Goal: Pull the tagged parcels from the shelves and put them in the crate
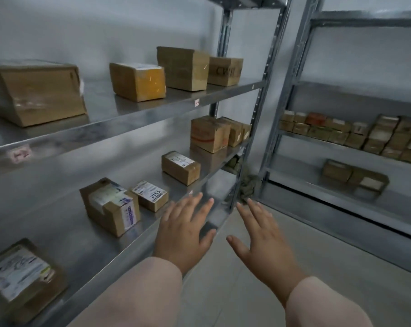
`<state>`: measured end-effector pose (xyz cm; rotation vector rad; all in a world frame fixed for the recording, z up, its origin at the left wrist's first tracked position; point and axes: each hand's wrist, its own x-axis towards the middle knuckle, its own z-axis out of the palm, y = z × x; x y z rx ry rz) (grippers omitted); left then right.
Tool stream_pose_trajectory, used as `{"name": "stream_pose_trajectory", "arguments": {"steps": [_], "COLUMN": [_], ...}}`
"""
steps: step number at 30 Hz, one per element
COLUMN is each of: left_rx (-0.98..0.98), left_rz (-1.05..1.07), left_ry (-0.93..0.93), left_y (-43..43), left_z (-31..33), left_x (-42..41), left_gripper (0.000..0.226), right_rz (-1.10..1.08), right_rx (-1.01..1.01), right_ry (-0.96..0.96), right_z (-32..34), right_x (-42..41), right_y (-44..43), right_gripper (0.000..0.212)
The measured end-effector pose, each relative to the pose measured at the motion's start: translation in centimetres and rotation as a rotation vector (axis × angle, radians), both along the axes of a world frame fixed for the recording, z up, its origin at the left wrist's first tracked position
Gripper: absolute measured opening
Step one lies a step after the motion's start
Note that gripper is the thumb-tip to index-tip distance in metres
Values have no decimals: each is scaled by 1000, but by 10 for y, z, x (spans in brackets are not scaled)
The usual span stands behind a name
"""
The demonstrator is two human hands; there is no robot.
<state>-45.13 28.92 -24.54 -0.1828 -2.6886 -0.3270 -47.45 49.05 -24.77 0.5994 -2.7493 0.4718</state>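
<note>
Both my hands are stretched forward, palms down, fingers spread, holding nothing. My left hand [184,234] hovers over the front edge of the lower metal shelf [100,251]. My right hand [261,241] is over the floor, just right of that shelf. On the lower shelf lie several cardboard parcels with labels: a small one marked 3753 [150,194], a taller one [111,208], one with a white label [180,167] and a flat one [22,277] at the near left. No crate is in view.
The upper shelf [129,119] carries several brown boxes, the largest [34,90] at the left. A second steel rack [341,142] on the right holds rows of small boxes. Grey upright posts [258,109] stand between the racks. Pale tiled floor [329,256] lies ahead.
</note>
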Motion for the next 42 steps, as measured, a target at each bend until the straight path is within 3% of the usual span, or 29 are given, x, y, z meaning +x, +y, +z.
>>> {"name": "stream_pose_trajectory", "arguments": {"steps": [15,29,42], "left_rx": [40,167,290], "left_rz": [-88,227,379], "left_ry": [-45,-15,-38], "left_y": [39,106,77], "left_z": [-14,-16,-37], "left_x": [-248,-463,-608], "left_gripper": [66,68,68], "right_rz": [-133,105,289], "right_rx": [-70,-112,-117], "right_ry": [-53,-166,-240], "right_z": [-11,0,-11], "right_x": [-223,-478,-656], "right_y": [55,122,57], "right_gripper": [74,74,73]}}
